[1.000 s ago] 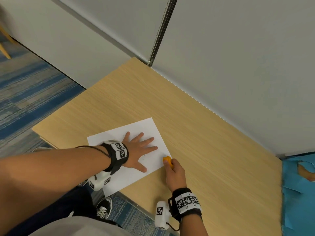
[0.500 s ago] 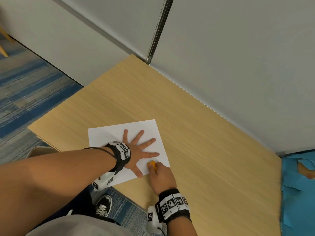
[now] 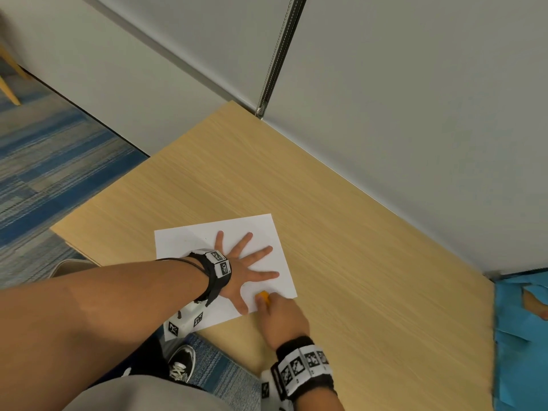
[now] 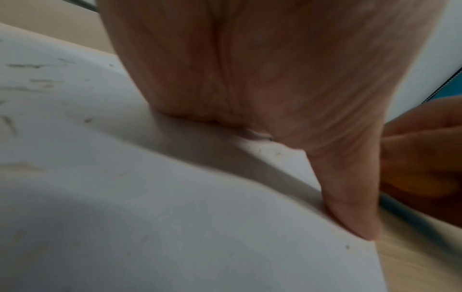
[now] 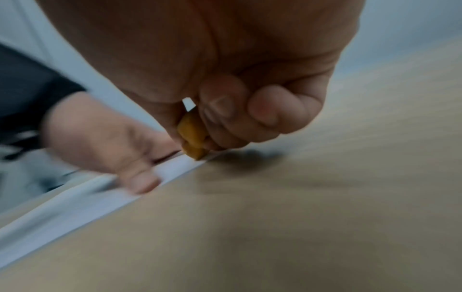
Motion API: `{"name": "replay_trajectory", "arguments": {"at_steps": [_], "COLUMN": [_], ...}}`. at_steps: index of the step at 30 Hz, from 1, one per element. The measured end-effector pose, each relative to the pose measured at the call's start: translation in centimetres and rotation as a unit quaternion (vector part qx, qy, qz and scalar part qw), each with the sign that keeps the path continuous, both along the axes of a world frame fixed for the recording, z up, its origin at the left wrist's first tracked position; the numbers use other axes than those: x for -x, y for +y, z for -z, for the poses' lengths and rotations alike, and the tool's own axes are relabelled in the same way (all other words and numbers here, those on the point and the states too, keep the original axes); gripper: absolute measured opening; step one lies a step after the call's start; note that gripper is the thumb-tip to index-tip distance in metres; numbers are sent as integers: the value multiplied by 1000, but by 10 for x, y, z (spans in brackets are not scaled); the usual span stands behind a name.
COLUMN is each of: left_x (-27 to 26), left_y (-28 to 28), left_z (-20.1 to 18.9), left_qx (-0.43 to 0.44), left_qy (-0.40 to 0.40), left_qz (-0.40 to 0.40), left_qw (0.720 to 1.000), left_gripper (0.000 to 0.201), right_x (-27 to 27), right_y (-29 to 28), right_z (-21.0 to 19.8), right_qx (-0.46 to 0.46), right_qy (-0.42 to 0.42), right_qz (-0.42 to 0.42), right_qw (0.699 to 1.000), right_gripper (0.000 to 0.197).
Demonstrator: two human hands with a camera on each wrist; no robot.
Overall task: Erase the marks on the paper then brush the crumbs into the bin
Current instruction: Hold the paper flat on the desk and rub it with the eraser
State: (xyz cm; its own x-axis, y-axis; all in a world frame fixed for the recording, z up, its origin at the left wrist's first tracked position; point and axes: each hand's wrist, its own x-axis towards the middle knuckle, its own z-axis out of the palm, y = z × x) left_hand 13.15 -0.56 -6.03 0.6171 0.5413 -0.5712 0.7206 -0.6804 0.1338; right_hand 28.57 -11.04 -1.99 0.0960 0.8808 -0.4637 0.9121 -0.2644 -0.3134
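Paper (image 3: 268,232) under flat left hand (image 3: 241,271), right hand (image 3: 281,317) fingers (image 5: 222,110) pinching orange eraser (image 3: 263,297)

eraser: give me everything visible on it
The eraser is a small orange-yellow block, matte and rubbery-looking, mostly hidden in the right hand, whose thumb and curled fingers pinch it. It is tilted, its lower tip pressed on the paper near the sheet's right edge, close beside the left hand. Motion blur hides finer detail.

A white sheet of paper (image 3: 267,232) lies flat near the table's front edge; an orange eraser (image 3: 263,296) touches its near right corner.
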Motion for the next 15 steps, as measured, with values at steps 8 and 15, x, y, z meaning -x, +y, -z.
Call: {"name": "replay_trajectory", "arguments": {"at_steps": [8, 15], "left_x": [0, 0], "left_y": [0, 1], "left_z": [-1, -6], "left_qx": [6, 24], "left_qy": [0, 2], "left_qz": [-3, -7], "left_qw": [1000, 1000], "left_gripper": [111, 112], "right_x": [10, 0], "right_y": [-5, 1], "right_z": [0, 0], "right_qx": [-16, -35], "right_qy": [-26, -26], "right_qz": [-46, 9], "right_qw": [998, 999], "right_gripper": [44, 42]}}
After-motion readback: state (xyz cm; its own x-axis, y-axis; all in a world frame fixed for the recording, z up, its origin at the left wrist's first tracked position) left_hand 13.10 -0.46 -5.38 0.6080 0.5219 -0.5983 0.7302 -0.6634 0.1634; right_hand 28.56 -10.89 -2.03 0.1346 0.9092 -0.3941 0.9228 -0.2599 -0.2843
